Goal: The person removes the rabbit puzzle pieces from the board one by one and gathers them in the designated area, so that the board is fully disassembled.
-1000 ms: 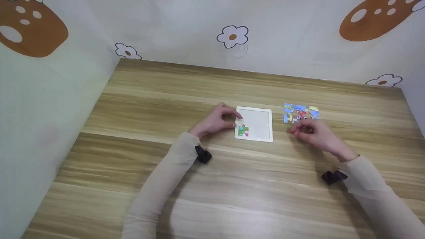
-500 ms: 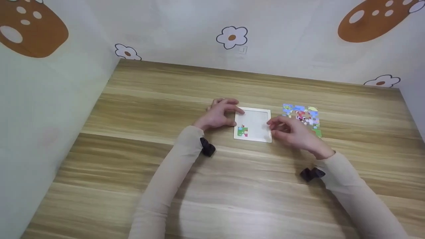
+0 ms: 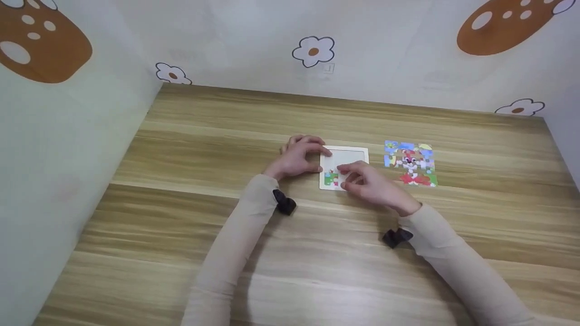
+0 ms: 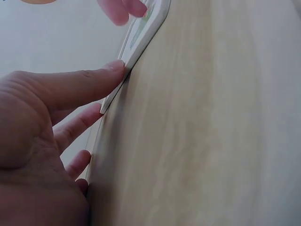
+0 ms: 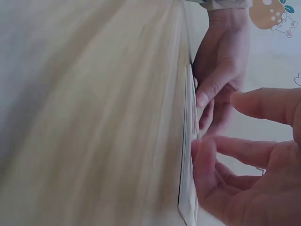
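Note:
A white puzzle tray [image 3: 368,156] lies on the table with green and pink picture pieces [image 3: 331,178] in its lower left corner. My left hand [image 3: 299,158] rests at the tray's left side, thumb and index fingertips apart on the rim; the left wrist view shows the thumb [image 4: 94,84] pressing the edge. Over the tray's lower right part is my right hand [image 3: 371,183], its fingertips beside those pieces. In the right wrist view its fingers [image 5: 244,148] stand apart, one tip at the tray surface, and no piece shows between them.
To the right of the tray, several colourful puzzle pieces [image 3: 409,159] lie together as a cartoon animal picture whose lower left corner is a gap. The wooden table [image 3: 217,131] meets a white wall [image 3: 253,50] at the back. Black wrist cameras are strapped on both sleeves.
My right hand has moved left from the loose pieces onto the tray, uncovering their picture. My left hand has shifted slightly up along the tray's left edge.

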The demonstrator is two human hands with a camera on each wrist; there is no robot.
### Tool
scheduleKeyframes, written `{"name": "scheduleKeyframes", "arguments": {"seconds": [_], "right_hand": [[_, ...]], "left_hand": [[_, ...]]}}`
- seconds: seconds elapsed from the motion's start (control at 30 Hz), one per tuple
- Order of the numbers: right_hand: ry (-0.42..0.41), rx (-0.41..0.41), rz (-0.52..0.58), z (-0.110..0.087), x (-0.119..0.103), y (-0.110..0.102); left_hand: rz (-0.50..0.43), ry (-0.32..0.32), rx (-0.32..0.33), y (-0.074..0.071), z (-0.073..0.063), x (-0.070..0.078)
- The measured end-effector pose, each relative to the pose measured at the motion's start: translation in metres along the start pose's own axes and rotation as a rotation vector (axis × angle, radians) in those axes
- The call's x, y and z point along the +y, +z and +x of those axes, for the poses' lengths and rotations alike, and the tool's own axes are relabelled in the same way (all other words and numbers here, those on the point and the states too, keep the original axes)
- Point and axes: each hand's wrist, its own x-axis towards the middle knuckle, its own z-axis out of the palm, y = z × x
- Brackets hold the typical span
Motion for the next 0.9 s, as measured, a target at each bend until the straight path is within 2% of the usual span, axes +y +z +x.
{"name": "scheduleKeyframes", "arguments": {"seconds": [0.17,0.3,0.6,0.9], "right_hand": [[0.023,0.018,-0.048,0.005,-0.004,0.005],[-0.001,0.022,-0.067,0.007,-0.003,0.007],[-0.002,0.009,-0.046,0.012,-0.001,0.006],[0.011,-0.01,0.037,0.011,-0.001,0.002]], "left_hand": [[-0.008,-0.003,0.01,0.001,0.0,0.001],[-0.012,0.0,0.019,0.002,0.0,0.0],[-0.008,-0.003,0.023,0.002,-0.001,0.0],[-0.014,0.0,0.02,0.003,0.0,-0.001]]}}
